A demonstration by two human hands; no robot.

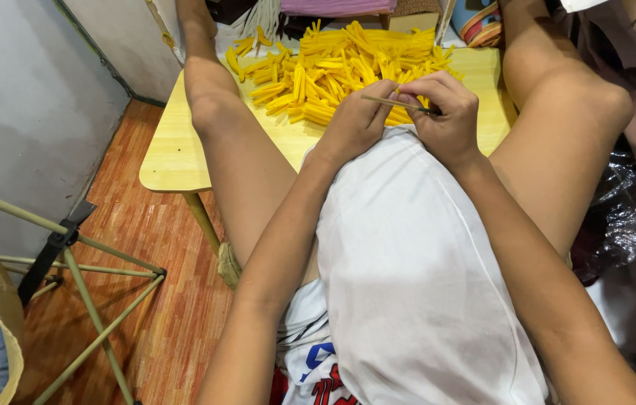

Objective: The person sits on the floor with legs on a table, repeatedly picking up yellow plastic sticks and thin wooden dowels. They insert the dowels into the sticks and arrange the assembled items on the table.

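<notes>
My left hand (355, 124) and my right hand (444, 112) meet over my lap at the near edge of a low yellow wooden table (175, 154). Both hands pinch one thin brownish stick (397, 103), held nearly level between them. Just beyond my fingers lies a big pile of yellow folded strips (333, 71) spread over the tabletop. My white shirt (415, 285) fills the lower middle of the view, and my bare legs flank it, reaching onto the table on both sides.
A grey wall stands at the left above a reddish wood-pattern floor (153, 247). A folding metal stand (78, 277) with a fabric sling is at the lower left. Clear plastic wrapping (633, 217) and clutter lie at the right.
</notes>
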